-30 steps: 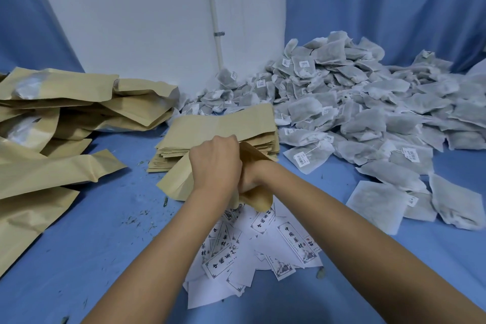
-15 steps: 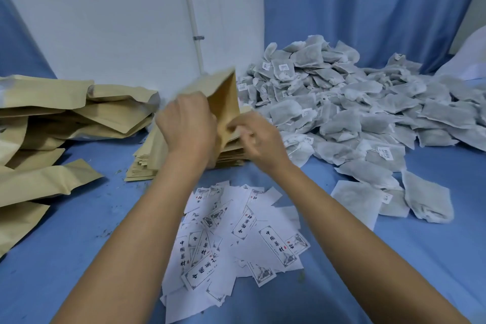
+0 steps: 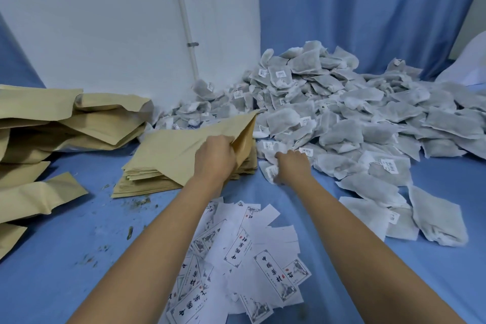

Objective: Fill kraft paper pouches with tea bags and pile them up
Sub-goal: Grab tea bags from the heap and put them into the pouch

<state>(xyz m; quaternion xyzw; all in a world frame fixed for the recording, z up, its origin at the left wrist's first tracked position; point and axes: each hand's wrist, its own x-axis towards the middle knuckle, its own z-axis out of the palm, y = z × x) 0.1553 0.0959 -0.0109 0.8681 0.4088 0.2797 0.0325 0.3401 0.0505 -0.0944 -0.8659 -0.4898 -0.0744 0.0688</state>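
My left hand (image 3: 215, 159) grips an open kraft paper pouch (image 3: 189, 148) by its mouth, held tilted over the stack of flat empty pouches (image 3: 147, 179). The pouch's opening faces right. My right hand (image 3: 292, 167) is down at the near edge of the big heap of grey tea bags (image 3: 342, 118), its fingers curled round a tea bag (image 3: 269, 169) with a white tag. Filled pouches (image 3: 52, 126) are piled at the left.
Printed white paper labels (image 3: 244, 258) lie scattered on the blue cloth (image 3: 79, 258) between my forearms. Loose tea crumbs (image 3: 136, 202) dot the cloth near the stack. A white wall with a thin pipe (image 3: 184, 21) and blue curtains stand behind.
My hands have separated. The left lowered the pouch from upright to a tilt over the stack, still holding it. The right left the pouch's mouth and reached right to a tea bag.
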